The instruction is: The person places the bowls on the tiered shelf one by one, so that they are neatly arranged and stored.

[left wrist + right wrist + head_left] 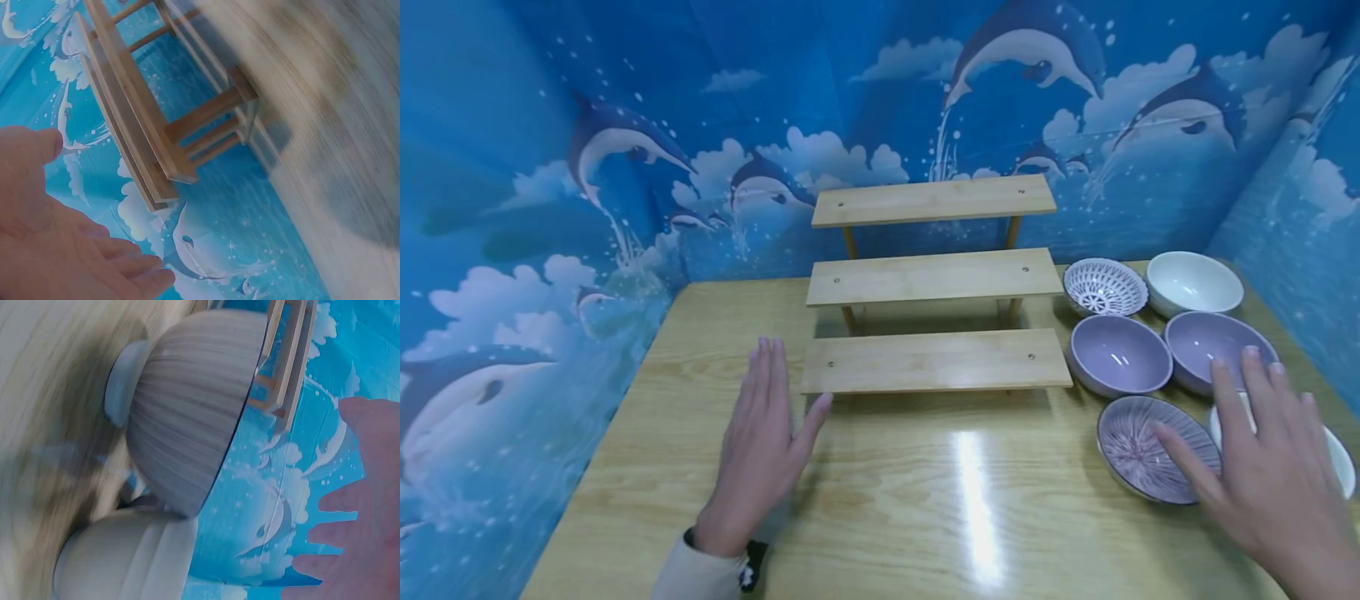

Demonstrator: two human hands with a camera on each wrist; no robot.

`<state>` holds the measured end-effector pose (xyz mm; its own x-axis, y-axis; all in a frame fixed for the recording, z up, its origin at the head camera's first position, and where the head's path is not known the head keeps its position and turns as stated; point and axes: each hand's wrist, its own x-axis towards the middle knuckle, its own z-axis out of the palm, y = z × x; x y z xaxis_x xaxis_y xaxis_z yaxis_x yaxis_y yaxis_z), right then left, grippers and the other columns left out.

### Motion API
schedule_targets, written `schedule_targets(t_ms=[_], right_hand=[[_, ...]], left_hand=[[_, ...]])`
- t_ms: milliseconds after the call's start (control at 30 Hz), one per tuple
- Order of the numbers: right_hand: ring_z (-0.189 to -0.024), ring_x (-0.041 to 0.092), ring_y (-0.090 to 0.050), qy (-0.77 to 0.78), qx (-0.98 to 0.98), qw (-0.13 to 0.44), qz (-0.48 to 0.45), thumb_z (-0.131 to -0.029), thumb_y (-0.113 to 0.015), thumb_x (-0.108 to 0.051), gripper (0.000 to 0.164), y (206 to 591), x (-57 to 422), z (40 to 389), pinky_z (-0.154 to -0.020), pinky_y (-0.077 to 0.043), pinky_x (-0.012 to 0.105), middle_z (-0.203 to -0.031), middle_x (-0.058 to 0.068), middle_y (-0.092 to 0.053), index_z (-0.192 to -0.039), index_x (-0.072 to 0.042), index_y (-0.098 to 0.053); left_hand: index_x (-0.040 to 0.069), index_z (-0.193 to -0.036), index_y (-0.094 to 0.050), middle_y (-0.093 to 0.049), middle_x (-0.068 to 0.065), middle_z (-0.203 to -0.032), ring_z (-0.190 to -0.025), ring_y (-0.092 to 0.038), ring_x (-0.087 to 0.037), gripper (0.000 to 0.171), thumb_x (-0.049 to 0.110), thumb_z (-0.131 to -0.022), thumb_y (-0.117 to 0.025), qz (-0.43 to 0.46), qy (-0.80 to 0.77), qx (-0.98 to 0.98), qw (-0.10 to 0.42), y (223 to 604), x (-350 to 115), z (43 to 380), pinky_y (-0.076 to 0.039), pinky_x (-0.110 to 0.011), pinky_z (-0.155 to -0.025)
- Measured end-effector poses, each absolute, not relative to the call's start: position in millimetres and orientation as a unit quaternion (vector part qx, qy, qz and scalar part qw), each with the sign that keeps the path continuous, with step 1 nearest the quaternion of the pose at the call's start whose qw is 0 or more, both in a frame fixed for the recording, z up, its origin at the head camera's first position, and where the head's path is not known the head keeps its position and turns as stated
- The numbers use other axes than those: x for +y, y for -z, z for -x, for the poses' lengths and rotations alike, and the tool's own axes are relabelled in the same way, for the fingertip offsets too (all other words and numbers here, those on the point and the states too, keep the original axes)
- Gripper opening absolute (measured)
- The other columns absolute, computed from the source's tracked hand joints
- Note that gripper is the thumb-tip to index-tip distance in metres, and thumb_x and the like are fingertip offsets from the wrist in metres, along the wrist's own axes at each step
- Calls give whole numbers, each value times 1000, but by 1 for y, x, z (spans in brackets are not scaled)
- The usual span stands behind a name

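Note:
My left hand [758, 454] hovers over the table left of the wooden three-tier shelf [936, 360], fingers straight and thumb spread, holding nothing. On the right, my right hand [1273, 462] is spread above the bowls with nothing in it. Below its thumb sits a purple streaked bowl [1138, 446]; the right wrist view shows its ribbed outer side [194, 394]. Partly hidden under that hand is a white bowl [1341, 462], also seen as a pale bowl [131, 556] low in the right wrist view. Two plain purple bowls, a nearer left one [1120, 354] and a right one [1206, 333], stand behind.
A white openwork bowl [1105, 285] and a pale green-white bowl [1195, 282] stand at the back right. Blue dolphin-print cloth [760, 100] walls the wooden table [887, 475] at the back and both sides. The shelf's three boards bear nothing.

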<state>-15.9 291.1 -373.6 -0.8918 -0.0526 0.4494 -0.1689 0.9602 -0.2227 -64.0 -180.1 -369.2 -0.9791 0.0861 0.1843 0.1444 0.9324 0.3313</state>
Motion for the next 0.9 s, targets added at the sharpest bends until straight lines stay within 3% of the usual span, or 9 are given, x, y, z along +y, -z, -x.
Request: schedule_targets(t_ms=[100, 333, 500, 767, 900], right_hand=[[-148, 54, -12, -137, -962, 234, -40, -98, -42, -69, 97, 374, 297, 14, -119, -2, 68, -161, 34, -17, -153, 10, -30], [-137, 64, -29, -155, -928, 335, -45, -90, -36, -83, 111, 381, 311, 13, -118, -15, 69, -150, 40, -33, -144, 12, -43], [-144, 58, -22, -183, -939, 290, -1, -88, -48, -80, 109, 389, 326, 7, -121, -10, 65, -156, 36, -27, -151, 8, -36], [-147, 52, -20, -235, -934, 269, 36, -89, -68, -58, 99, 402, 345, 0, -123, -11, 60, -157, 36, -25, -152, 9, -33], [-148, 47, -23, -285, -914, 285, 47, -87, -74, -52, 96, 412, 352, -5, -125, -13, 47, -156, 35, -29, -152, 8, -37]], left_hand=[[9, -161, 8, 15, -10, -167, -154, 6, -29, 88, 60, -104, -38, 58, 199, -976, 74, 368, -181, 66, -11, -57, -123], [9, -161, 7, 12, -11, -167, -155, 2, -31, 89, 60, -104, -38, 51, 248, -966, 59, 369, -186, 72, -12, -57, -123], [12, -161, 9, 11, -8, -168, -155, 1, -31, 89, 61, -104, -38, 30, 284, -958, 38, 371, -186, 77, -10, -57, -123], [15, -161, 10, 9, -9, -168, -155, -1, -33, 88, 59, -104, -40, 25, 319, -947, 27, 376, -183, 84, -9, -57, -123], [18, -161, 11, 9, -7, -168, -155, -1, -32, 87, 58, -104, -41, 14, 341, -940, 13, 378, -182, 88, -9, -57, -123]])
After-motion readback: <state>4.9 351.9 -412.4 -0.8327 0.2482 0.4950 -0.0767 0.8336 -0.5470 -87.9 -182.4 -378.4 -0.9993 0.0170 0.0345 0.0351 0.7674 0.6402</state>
